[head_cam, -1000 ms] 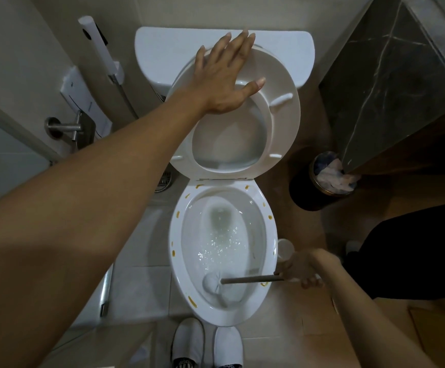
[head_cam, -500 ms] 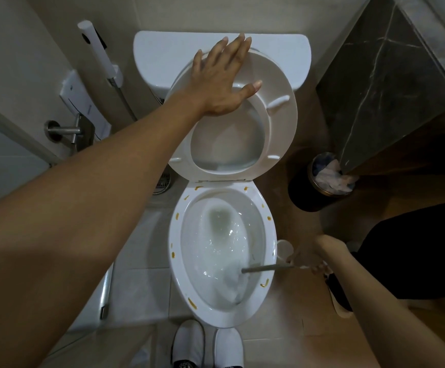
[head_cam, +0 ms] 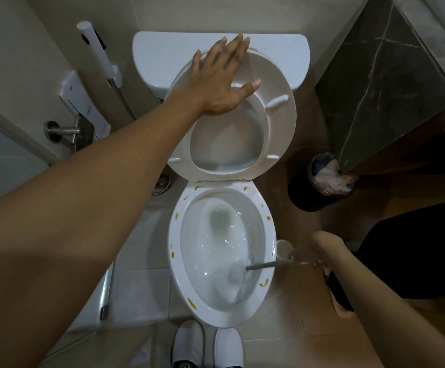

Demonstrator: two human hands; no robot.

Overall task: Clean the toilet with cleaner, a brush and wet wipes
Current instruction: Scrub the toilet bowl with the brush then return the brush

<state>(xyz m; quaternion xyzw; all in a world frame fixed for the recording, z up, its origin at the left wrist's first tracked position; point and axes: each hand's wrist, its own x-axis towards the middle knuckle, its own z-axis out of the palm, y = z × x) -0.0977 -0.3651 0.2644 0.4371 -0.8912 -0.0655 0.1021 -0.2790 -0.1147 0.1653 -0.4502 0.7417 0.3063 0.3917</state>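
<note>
Pale floor tiles (head_cam: 147, 288) spread under a narrow bathroom, with a dark marble cabinet (head_cam: 391, 83) on the right and a beige wall behind. At the centre stood the toilet (head_cam: 266, 296), its tank (head_cam: 163, 54) against the wall and its seat (head_cam: 280, 120) raised upright, leaning back toward the tank. Orange-yellow spots dotted the bowl rim. The left hand (head_cam: 224, 83) lay flat against the raised seat, fingers straight and spread, fingertips reaching the tank lid, grasping nothing. The brush (head_cam: 269, 266) lay across the right rim, its blurred head down in the foamy water at the near right of the bowl. The right hand (head_cam: 318, 262), mostly hidden behind its own forearm, had fingers curled round the handle's outer end. A black bin (head_cam: 306, 195) holding crumpled tissue stood right of the bowl, below the cabinet. A bidet sprayer (head_cam: 96, 49) hung on the left wall. Two white slippers (head_cam: 208, 343) showed at the bowl's near edge. A small white holder (head_cam: 284, 248) sat just beside the rim, near the brush handle.
</note>
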